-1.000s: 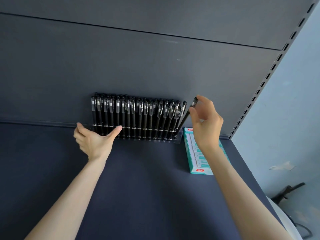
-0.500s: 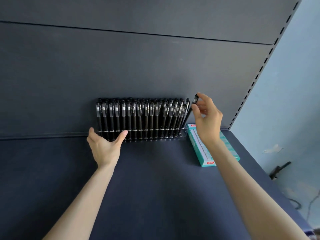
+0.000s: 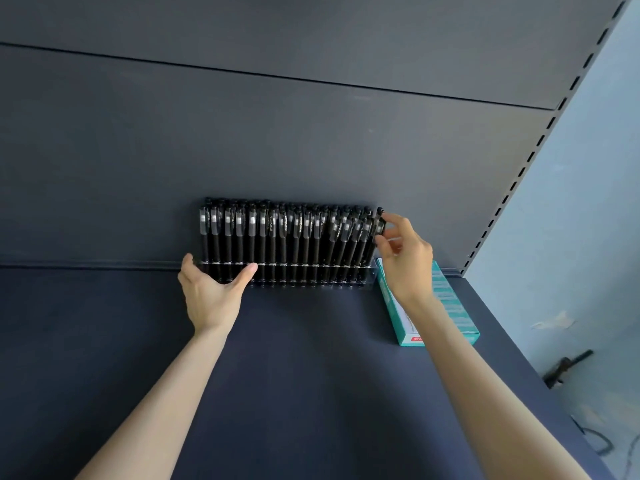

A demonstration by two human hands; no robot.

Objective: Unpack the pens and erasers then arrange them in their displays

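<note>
Standing upright in a clear display rack (image 3: 360, 285), a full row of black pens (image 3: 277, 237) lines the back of the dark shelf (image 3: 294, 375), against the back panel (image 3: 242, 133). Rightmost pen (image 3: 379, 223) sits at the rack's right end, tilted slightly, cap end pinched between thumb and fingertips of the right hand (image 3: 407, 261). Left hand (image 3: 211, 292) is spread open, thumb and index bracketing the rack's lower left corner, touching its front edge; not closed around anything. Teal box (image 3: 450, 306) lies flat on the shelf just right of the rack, partly hidden behind the right wrist. Slotted upright (image 3: 540, 143) runs along the shelf's right side, pale blue wall (image 3: 588, 237) beyond it.
</note>
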